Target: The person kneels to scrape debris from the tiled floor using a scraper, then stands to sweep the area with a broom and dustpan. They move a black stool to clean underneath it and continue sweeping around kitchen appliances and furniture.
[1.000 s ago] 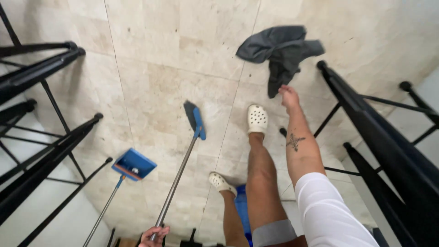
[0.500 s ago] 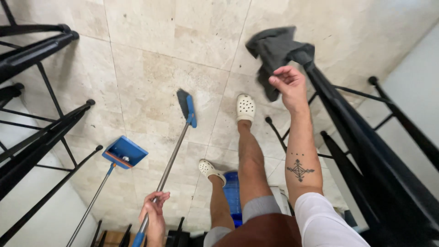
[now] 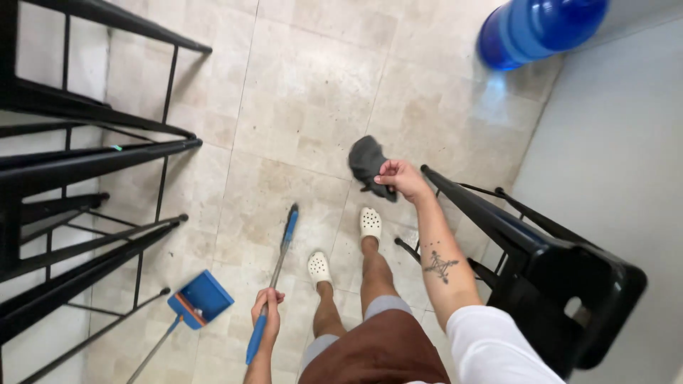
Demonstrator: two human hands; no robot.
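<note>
My left hand (image 3: 266, 313) grips the grey and blue handle of a broom (image 3: 277, 267), whose blue head rests on the tiled floor ahead of my feet. My right hand (image 3: 403, 178) is stretched forward and holds a dark grey cloth (image 3: 366, 164) pinched in its fingers, just off the end of a black metal rail (image 3: 491, 217). A blue dustpan (image 3: 201, 299) on a long handle stands on the floor to the left of the broom. My two feet in white clogs are planted between broom and rail.
Black metal frames (image 3: 78, 171) fill the left side. A black rail and chair-like frame (image 3: 569, 284) stand at the right against a pale wall. A large blue water bottle (image 3: 537, 28) lies at the top right on the beige tiled floor (image 3: 299, 107).
The cloth has left the floor and hangs from my right hand, which closed on it. The view has tilted up, bringing the blue bottle in. My left hand keeps the broom.
</note>
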